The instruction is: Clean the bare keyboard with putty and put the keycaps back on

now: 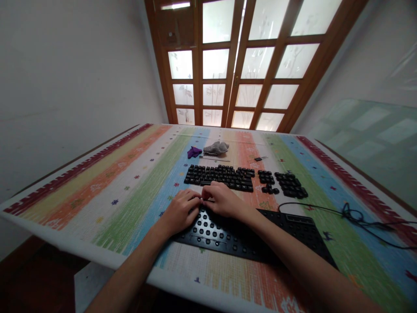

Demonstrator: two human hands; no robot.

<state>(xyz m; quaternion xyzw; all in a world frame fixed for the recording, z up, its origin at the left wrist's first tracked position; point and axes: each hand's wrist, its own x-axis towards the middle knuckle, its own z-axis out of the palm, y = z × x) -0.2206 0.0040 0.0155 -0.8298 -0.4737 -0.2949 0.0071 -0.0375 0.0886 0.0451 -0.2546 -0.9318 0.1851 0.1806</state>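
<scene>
A black keyboard base [224,241] without its keycaps lies near the table's front edge, rows of key switches showing. Over its upper left part, my left hand [182,209] rests with curled fingers, their tips meeting those of my right hand. My right hand [222,199] is closed in a pinch at the base's far edge. What either hand holds is too small and hidden to make out. Beyond them, removed black keycaps [220,175] stand in keyboard order, with further groups of keycaps [289,184] to the right.
Behind the keycaps lie a purple cloth [194,151], a grey cloth [216,148], a thin rod [215,159] and a small black tool with wire prongs [259,159]. A black cable [353,215] coils at the right. A striped tablecloth [130,208] covers the table.
</scene>
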